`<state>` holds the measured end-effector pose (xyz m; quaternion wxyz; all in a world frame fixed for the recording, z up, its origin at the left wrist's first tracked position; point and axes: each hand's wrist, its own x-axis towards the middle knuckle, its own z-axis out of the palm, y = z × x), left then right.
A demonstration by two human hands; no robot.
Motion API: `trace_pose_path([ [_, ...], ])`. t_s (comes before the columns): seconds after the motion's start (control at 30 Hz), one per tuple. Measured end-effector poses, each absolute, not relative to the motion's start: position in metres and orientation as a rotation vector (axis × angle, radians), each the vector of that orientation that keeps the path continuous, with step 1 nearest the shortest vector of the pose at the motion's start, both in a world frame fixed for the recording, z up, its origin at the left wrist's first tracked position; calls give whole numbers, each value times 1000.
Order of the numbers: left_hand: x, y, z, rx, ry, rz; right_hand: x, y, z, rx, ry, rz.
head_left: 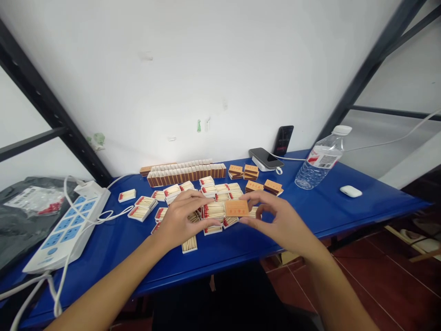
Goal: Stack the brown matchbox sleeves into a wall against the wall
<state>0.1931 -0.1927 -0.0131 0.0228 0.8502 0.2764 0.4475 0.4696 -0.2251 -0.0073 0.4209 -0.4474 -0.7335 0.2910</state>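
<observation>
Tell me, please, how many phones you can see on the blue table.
2. One phone stands tilted against the wall, left of the bottle; the other phone lies screen-up on a white block, just left of the first. Hidden ones cannot be ruled out.

"What stands at the far side?"
"A white wall with green smudges."
"And the sides?"
"Dark posts left and right, with crossbars."
"Below?"
"A glossy blue table, and red floor tiles at near right."
</observation>
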Motion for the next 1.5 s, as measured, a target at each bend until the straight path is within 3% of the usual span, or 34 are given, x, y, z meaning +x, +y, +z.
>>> trace_pose_path([
  [0.33, 195, -195, -12, 2669, 903, 1227, 568, -189, -20, -1520, -1308, 89],
  [0.83, 191, -195, -14, 2666, 989, 1106, 573, -143, -81, -1604, -1561, 34],
  [1.17, 186, -195, -12, 2682, 972, 1281, 548, -168, -42, -1491, -1447, -158],
  [1.33, 147, -183, 32, 2742, 1195, 1423, 543, -164, -6, -1451, -1651, -191],
  [1.4, 119, -171, 59, 2592, 1576, 1277, 539, -153, 12, -1406, -1852, -127],
  [1.5, 76, -145, 92, 2297, 2053, 767, 526, -129, 39, -1367, -2131, -15],
])
